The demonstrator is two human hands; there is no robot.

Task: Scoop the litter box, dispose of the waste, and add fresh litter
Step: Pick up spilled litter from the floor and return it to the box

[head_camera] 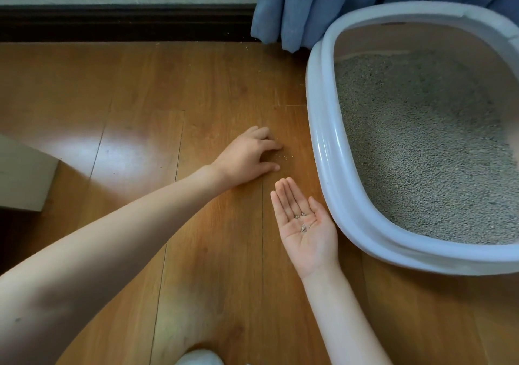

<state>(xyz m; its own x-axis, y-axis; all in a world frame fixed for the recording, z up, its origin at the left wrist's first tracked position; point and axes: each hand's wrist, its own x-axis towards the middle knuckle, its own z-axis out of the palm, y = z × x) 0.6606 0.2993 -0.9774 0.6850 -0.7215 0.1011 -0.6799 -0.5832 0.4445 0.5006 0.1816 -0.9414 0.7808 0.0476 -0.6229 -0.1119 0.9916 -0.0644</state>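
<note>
A white oval litter box (331, 168) stands on the wooden floor at the right, holding grey litter (421, 151). My left hand (247, 156) rests palm down on the floor just left of the box, fingers curled around a few spilled granules (286, 157). My right hand (304, 221) lies palm up and flat beside the box's near rim, with a few loose litter grains (302, 221) on the palm. No scoop is in view.
A blue curtain (309, 7) hangs behind the box, touching its far rim. A dark baseboard (126, 23) runs along the wall. A pale furniture corner (22, 173) stands at the left. Scattered crumbs (252, 55) dot the floor near the curtain.
</note>
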